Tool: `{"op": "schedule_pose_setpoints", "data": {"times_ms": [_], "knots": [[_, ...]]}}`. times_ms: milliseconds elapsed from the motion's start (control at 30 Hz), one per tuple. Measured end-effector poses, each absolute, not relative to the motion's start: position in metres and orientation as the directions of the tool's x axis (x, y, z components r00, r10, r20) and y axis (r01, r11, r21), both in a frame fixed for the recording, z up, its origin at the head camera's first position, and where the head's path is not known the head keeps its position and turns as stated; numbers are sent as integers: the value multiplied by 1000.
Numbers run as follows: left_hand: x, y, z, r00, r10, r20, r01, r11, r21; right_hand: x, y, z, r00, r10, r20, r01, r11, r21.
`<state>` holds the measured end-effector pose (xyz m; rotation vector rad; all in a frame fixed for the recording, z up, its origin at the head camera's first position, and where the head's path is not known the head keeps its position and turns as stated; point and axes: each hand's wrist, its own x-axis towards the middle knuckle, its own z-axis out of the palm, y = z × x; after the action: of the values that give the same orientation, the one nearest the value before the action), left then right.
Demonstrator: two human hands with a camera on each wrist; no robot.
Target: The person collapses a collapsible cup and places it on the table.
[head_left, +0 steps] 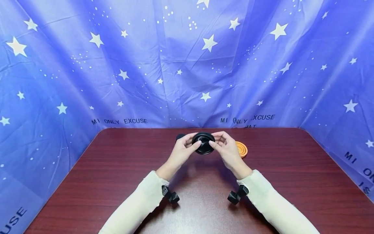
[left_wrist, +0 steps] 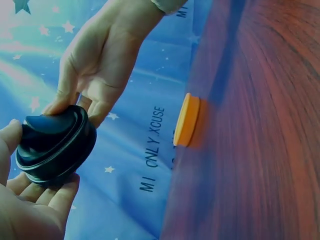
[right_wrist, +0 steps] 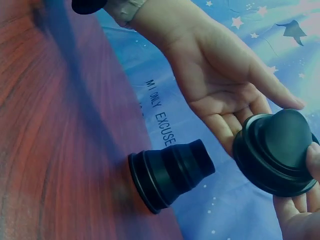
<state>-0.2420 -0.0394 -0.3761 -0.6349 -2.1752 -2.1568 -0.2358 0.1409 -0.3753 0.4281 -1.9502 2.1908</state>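
A curtained-off workspace: starry cloth [head_left: 181,48] hangs round 3 sides of a table [head_left: 117,162].

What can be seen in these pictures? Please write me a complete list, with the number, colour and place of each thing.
round ridged piece: one, black, held between both hands
stepped, tapered piece: one, black, on the table beyond the left hand, wide end down
ringed round piece: one, orange, on the table beside the right hand, partly hidden in the head view
table: one, reddish brown, under the hands
cloth: blue-violet with pale stars and dark lettering, behind and beside the table
wrist cameras: two, black, one at each wrist
sleeves: two, off-white, on the forearms
left hand: one, bare, gripping the ridged piece
right hand: one, bare, gripping its other side
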Motion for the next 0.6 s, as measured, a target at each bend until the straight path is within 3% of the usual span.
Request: {"op": "schedule_pose_setpoints", "data": {"times_ms": [600], "knots": [[-245,-40,-377,-936,185,299,290,-72,954,-232,136,-376,-941,-39,337,-335,-62,-940]]}}
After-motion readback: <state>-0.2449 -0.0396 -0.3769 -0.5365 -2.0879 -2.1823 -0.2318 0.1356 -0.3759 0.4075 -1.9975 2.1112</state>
